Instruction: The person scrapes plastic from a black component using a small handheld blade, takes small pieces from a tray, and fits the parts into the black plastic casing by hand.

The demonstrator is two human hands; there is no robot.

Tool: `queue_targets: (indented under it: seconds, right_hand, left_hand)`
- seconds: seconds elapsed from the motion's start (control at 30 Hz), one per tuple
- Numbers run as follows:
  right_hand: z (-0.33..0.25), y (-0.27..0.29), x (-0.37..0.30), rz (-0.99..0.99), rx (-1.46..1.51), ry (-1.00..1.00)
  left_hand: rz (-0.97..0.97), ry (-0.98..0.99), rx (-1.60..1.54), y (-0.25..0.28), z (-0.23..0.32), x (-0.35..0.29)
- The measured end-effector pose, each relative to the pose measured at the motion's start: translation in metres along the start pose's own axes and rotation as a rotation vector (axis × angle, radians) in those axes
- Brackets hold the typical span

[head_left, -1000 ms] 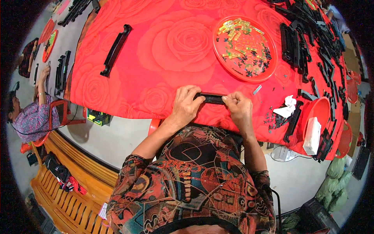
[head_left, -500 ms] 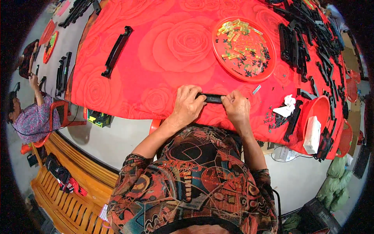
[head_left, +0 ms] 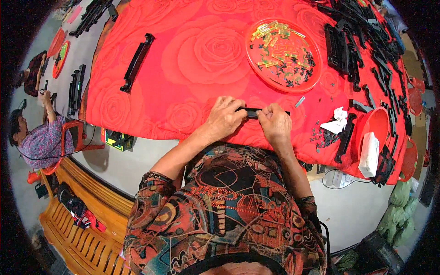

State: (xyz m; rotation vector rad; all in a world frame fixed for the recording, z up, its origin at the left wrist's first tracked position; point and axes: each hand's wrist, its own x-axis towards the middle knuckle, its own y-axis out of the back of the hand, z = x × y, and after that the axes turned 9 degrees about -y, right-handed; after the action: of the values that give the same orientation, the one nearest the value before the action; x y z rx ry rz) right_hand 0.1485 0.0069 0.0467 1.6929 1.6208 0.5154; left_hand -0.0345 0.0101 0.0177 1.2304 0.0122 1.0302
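Between my two hands, near the front edge of the red table, lies a long black plastic bar point(head_left: 251, 113). My left hand point(head_left: 226, 115) is closed round its left part, the fingers bent over it. Thumb and fingers of my right hand point(head_left: 275, 122) pinch it farther right, and the bar's end sticks out past them. Whether a small part sits under the fingertips cannot be seen. A similar black bar point(head_left: 137, 63) lies apart at the left. Beyond my right hand is a round red tray point(head_left: 283, 88) with yellow clear strips and small black pieces.
Many black bars point(head_left: 338, 50) are heaped at the right. A red basket point(head_left: 384, 120) with a white tissue pack point(head_left: 369, 156) stands near the right front edge, beside crumpled tissue point(head_left: 338, 120) and black bits. At left, a person point(head_left: 43, 142) sits by another table; a wooden bench point(head_left: 87, 229) is below.
My right hand has slid slightly left along the bar, so its right end now shows beyond my fingers. The whole view has shifted a little. At left, the other person's raised hand has moved.
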Motion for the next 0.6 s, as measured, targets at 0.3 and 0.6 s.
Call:
queue_targets:
  seconds: [0.3,0.6]
  right_hand:
    - [0.0030,-0.0065,-0.0006,0.057,-0.086,-0.010]
    - [-0.0002,-0.0051,-0.0058,0.027,-0.094,-0.040]
  left_hand:
    - [-0.035,-0.041,0.040,-0.0004,0.0048,0.0060]
    - [-0.089,-0.101,-0.007,-0.0034,-0.0009,0.0007]
